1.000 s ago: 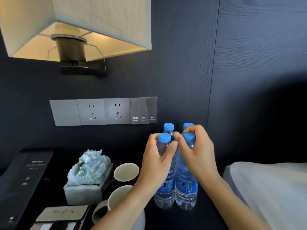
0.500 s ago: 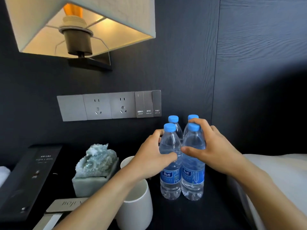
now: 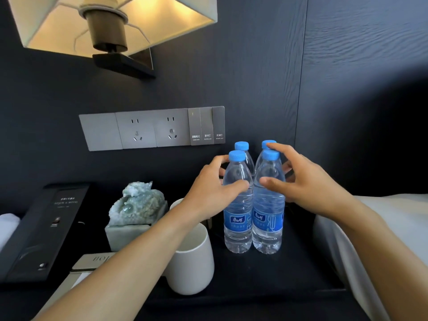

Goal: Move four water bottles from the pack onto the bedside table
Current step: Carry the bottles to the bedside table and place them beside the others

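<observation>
Two clear water bottles with blue caps and blue labels stand side by side, the front-left bottle [image 3: 238, 218] and the front-right bottle [image 3: 268, 218], on the dark bedside table [image 3: 266, 276]. Behind them stand two more, the rear-left bottle [image 3: 241, 146] and the rear-right bottle [image 3: 266, 142], mostly hidden. My left hand [image 3: 208, 193] curves loosely by the front-left bottle, thumb resting on its front. My right hand [image 3: 310, 188] is spread wide beside the front-right bottle, thumb tip at its side and forefinger over the rear-right cap.
A white mug [image 3: 192, 262] stands just left of the bottles under my left forearm, with a second mug [image 3: 176, 202] behind it. Farther left are a jade ornament [image 3: 136, 202], a notepad [image 3: 92, 260] and a black panel [image 3: 46, 228]. A lamp [image 3: 111, 24] hangs above; the bed [image 3: 382, 228] borders the right.
Both hands slid down from the bottle necks to the bodies and their fingers have spread apart. The bottles stand still on the table. The view has moved closer.
</observation>
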`<state>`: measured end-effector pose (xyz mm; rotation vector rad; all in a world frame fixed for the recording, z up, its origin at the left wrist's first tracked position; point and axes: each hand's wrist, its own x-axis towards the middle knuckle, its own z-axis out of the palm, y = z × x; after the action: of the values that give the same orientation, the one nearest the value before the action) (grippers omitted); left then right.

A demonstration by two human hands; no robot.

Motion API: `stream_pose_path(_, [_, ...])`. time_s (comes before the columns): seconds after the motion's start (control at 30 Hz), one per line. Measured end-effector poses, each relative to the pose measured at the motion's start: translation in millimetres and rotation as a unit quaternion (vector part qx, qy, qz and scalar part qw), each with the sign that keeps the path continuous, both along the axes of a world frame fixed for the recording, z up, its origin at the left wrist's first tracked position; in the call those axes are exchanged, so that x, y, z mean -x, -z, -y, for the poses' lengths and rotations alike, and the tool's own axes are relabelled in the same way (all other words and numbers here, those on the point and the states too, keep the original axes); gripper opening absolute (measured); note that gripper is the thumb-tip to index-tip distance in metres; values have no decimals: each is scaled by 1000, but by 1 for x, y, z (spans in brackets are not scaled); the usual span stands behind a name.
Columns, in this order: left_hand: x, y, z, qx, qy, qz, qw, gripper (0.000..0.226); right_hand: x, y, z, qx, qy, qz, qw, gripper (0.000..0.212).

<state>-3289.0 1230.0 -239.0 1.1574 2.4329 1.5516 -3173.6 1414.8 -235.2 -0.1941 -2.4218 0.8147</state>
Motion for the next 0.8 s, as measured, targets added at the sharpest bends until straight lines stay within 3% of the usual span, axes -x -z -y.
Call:
stream_pose_path(0.13, [0, 0, 3, -7, 3, -2, 1000, 47, 0, -2, 3, 0, 5, -15, 1000, 71])
stream_pose_path(0.47, [-5, 1, -3, 21, -42, -42, 998, 51, 3, 1, 5, -67, 71, -28, 995, 79])
stream_pose_path(0.8, [-10, 0, 1, 14, -27, -16, 999, 51, -3, -6, 6, -12, 24, 10, 1000, 83])
